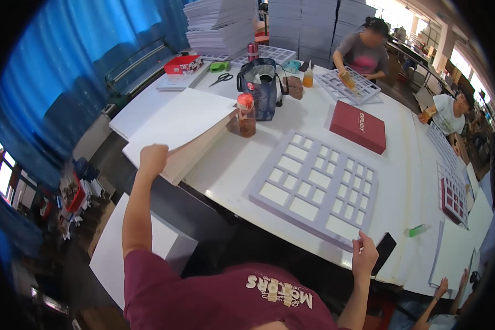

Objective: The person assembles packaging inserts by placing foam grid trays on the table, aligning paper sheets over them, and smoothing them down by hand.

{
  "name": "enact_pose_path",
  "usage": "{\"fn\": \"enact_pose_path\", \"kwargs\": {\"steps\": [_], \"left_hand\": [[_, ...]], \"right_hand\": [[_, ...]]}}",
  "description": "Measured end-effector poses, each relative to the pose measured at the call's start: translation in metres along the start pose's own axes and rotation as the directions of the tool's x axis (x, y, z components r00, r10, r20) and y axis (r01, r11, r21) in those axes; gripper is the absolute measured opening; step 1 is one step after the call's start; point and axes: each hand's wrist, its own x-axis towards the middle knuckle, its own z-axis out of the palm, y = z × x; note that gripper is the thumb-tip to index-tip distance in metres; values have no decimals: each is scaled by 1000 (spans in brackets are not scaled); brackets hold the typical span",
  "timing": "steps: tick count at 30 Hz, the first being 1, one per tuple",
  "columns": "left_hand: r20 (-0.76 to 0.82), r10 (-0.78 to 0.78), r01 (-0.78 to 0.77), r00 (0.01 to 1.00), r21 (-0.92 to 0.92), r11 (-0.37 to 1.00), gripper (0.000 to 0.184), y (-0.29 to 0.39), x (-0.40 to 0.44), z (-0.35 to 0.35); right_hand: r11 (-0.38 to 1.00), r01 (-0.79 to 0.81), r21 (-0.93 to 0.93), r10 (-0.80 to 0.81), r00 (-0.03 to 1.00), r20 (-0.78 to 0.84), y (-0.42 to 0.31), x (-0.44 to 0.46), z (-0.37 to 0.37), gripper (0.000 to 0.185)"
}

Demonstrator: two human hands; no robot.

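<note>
My left hand [154, 159] is closed on the near edge of a large white sheet [184, 118], which bows upward above a pale board stack [195, 147] on the left of the table. Before me lies a pale grey grid frame [313, 184], its many rectangular openings showing cream. At its near right corner is my right hand [364, 256], with curled fingers close to the frame's edge; whether they grip it is unclear. Just right of that hand, a black phone [384, 253] sits at the table edge.
Beyond the sheet stand a red-capped bottle [246, 115] and a dark bag [260, 88]. A red box [358, 126] marked EXPLICIT lies behind the frame. Scissors [222, 79] are farther left. Across the table, one person [363, 52] works with a glue bottle [347, 81]; others sit at right.
</note>
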Motion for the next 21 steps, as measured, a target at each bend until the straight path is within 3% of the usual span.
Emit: {"fn": "enact_pose_path", "kwargs": {"steps": [3, 4, 6, 9, 10, 11, 13, 15, 17, 19, 21], "left_hand": [[221, -91, 101, 971, -33, 994, 21, 21, -37, -22], [19, -87, 88, 996, -63, 994, 23, 19, -47, -12], [-381, -92, 53, 920, -112, 992, 34, -5, -65, 26], [-496, -586, 420, 640, -413, 808, 53, -53, -81, 118], [-45, -802, 343, 596, -889, 304, 52, -62, -85, 136], [449, -643, 249, 620, -890, -381, 51, -66, -89, 147], [576, -458, 234, 677, -758, -608, 40, -72, -97, 167], [488, -655, 287, 577, -872, -397, 32, -93, -92, 194], [405, -716, 188, 568, -911, -367, 33, -88, -89, 160], [354, -799, 10, 486, -916, -400, 31, -69, -81, 124], [321, -752, -117, 575, -878, -464, 33, -78, -73, 128]], "right_hand": [[999, -25, 43, 25, 1000, -7, -7, -3, -3, 37], [997, -42, 63, 43, 999, -9, -8, -3, -1, 37], [995, -38, 88, 39, 999, -10, -11, 1, 2, 38], [995, 20, 101, -18, 1000, -21, -17, 9, 3, 39], [993, 44, 106, -41, 999, -29, -20, 12, 3, 39], [992, 62, 106, -57, 997, -42, -21, 14, 2, 39], [988, 107, 110, -102, 993, -54, -21, 17, 6, 40], [986, 133, 100, -129, 991, -42, -23, 17, 9, 40], [984, 138, 115, -136, 990, -32, -27, 17, 7, 40], [982, 140, 127, -136, 990, -38, -27, 18, 4, 39], [982, 124, 141, -118, 992, -48, -25, 15, 3, 38]]}}
